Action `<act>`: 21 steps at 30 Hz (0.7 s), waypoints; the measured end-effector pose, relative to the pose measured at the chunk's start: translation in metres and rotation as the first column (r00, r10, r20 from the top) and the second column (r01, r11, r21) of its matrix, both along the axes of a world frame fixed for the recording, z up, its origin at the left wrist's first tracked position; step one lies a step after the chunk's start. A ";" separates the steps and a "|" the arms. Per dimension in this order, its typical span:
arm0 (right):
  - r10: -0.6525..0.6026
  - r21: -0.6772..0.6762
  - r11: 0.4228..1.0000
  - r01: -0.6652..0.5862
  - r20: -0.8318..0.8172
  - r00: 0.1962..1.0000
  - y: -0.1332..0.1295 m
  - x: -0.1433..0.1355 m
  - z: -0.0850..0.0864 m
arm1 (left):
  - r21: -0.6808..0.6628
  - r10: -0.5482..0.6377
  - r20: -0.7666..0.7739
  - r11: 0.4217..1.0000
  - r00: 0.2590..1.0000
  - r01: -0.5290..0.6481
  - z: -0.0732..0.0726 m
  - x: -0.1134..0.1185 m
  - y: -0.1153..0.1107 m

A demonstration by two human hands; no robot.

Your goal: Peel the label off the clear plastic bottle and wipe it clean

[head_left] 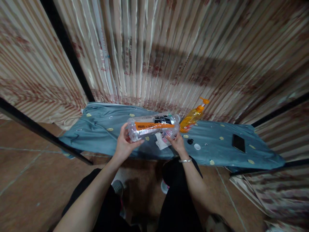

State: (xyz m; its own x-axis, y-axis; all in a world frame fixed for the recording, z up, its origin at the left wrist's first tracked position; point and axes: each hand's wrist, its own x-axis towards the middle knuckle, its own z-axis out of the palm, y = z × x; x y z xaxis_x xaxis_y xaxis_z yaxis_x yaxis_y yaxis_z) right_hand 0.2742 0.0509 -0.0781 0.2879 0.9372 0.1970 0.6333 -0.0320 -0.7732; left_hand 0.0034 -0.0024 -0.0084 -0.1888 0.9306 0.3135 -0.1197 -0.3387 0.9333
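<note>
A clear plastic bottle (154, 125) with an orange and black label lies sideways in the air above the cloth-covered surface. My left hand (126, 141) grips its wide left end, thumb underneath. Near the neck end on the right, my right hand (177, 141) has its fingers closed on the bottle's lower side. A white packet or tissue (162, 141) shows just below the bottle, partly hidden by it and by my right hand. Right behind the bottle's neck stands a pump bottle (191, 120) of orange liquid, tilted in this view.
On the blue-green cloth (217, 154) lie a small black cap (190, 141), a white cap (197, 147) and, further right, a black phone (238, 143). Dark metal poles (70, 54) frame the surface; a patterned curtain (169, 58) hangs behind it.
</note>
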 end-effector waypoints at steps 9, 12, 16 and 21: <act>-0.005 -0.031 0.999 0.005 0.007 1.000 -0.002 -0.002 0.002 | -0.032 0.018 -0.025 0.999 1.000 -0.019 0.003 -0.001 -0.002; -0.008 -0.046 0.999 0.009 0.012 1.000 -0.002 -0.003 0.004 | -0.045 0.022 -0.010 0.999 1.000 -0.022 0.002 -0.001 -0.002; -0.012 -0.034 0.999 0.012 0.003 1.000 -0.002 -0.004 0.004 | -0.050 0.021 0.009 0.999 1.000 -0.020 0.003 -0.001 -0.002; 0.015 0.008 1.000 -0.015 -0.016 1.000 -0.001 -0.002 0.001 | -0.073 0.021 0.013 0.997 1.000 -0.021 0.006 -0.001 -0.003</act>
